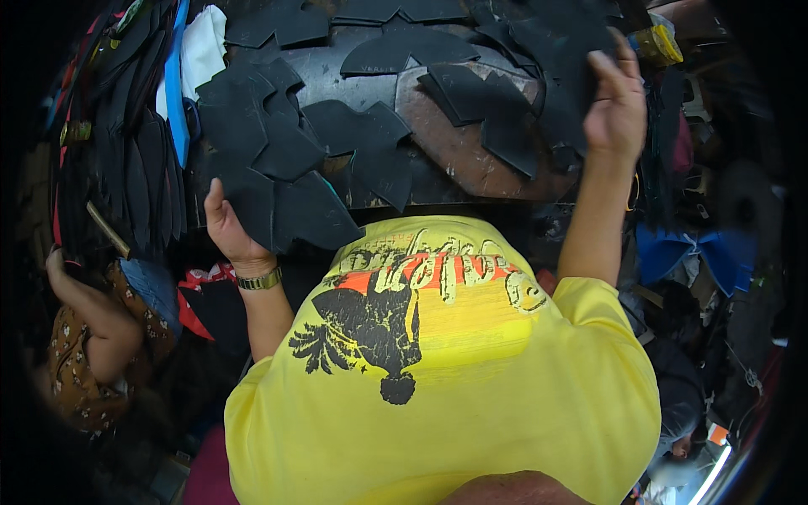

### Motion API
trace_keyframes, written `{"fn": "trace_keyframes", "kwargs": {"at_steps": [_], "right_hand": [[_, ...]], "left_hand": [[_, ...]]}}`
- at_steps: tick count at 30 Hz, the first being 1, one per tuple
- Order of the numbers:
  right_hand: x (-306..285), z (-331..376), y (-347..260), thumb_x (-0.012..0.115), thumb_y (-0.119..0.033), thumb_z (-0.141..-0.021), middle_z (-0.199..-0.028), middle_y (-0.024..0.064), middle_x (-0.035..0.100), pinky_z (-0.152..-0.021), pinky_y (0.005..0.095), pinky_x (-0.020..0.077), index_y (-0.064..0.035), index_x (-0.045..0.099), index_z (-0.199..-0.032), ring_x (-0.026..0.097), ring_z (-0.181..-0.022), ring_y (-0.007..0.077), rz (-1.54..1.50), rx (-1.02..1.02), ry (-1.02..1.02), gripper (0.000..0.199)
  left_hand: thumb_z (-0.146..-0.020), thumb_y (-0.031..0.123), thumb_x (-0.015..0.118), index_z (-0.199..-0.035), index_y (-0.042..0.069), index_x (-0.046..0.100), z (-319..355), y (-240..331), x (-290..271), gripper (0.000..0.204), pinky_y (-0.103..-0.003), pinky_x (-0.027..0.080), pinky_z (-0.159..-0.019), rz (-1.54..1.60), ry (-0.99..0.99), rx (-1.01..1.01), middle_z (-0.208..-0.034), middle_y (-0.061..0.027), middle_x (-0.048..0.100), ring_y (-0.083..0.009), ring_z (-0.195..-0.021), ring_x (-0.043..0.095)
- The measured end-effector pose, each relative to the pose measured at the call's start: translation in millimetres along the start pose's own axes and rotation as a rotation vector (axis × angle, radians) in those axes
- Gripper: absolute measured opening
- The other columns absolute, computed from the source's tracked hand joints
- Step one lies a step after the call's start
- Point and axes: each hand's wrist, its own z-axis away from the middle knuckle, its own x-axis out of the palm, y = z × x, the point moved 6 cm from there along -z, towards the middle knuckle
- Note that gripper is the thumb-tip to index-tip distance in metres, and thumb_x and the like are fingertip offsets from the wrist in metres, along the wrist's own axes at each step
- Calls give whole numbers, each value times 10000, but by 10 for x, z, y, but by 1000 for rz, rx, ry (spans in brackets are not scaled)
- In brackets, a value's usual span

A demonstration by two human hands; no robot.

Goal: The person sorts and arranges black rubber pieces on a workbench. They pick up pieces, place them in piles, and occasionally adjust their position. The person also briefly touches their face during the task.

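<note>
Black sheet pieces cut into curved and notched shapes (358,126) lie overlapping across the dark worktable in front of me. At the near left, my left hand (231,231) is beside a cut black piece (307,210) that juts over the table's front edge. Its thumb stands stretched out, away from the piece, while the piece hides the other fingers. My right hand (614,109) is raised at the right end of the table, its visible fingers stretched out and apart beside a dark stack of black pieces (564,76). Nothing shows in that hand.
Long black strips (139,160) hang at the left beside a blue strip (177,93) and white cloth (204,50). A yellow-rimmed container (661,46) stands far right. Another person in a brown patterned garment (93,362) is at the left; blue material (694,257) lies at the right.
</note>
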Motion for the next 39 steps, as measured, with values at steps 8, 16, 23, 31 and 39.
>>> {"fn": "trace_keyframes", "kwargs": {"at_steps": [8,16,23,31,39], "right_hand": [[-428,-120,-339,571,43,-971,-1255,161,674,-1009,464,562,-24,487,-1407,680,-1149,278,-383,146,-178,448],[-288,73,-261,548,-15,-1005,-1287,142,660,-1011,462,544,-43,506,-1413,672,-1146,278,-324,156,-77,411],[-271,161,-153,579,19,-979,-1304,142,642,-1080,371,497,-2,537,-1353,617,-1237,237,-218,206,-89,377],[-215,206,-75,596,13,-976,-1268,116,669,-991,286,546,9,564,-1332,650,-1188,189,-354,283,-197,357],[361,526,-35,717,-30,-908,-928,-26,605,-626,142,472,-44,572,-1376,578,-755,-13,-130,397,-242,490]], "left_hand": [[-1051,337,469,-1445,-7,512,101,18,23,525,-542,351,-1174,-30,-91,4,-1468,-198,548,-372,-1374,509],[-1032,338,498,-1509,8,432,102,-160,-5,584,-588,300,-1191,101,-34,-4,-1564,-187,440,-412,-1454,389],[-925,451,664,-1612,59,223,250,-117,-158,906,-648,246,-1186,-211,284,195,-1654,-303,123,-518,-1490,231],[-843,595,731,-1614,124,254,-13,-578,354,1022,-669,282,-1161,-60,-115,-15,-1616,-385,115,-551,-1448,300],[-932,557,644,-1601,94,285,-22,-575,408,889,-648,256,-1186,129,-66,-76,-1638,-329,138,-517,-1470,288]]}}
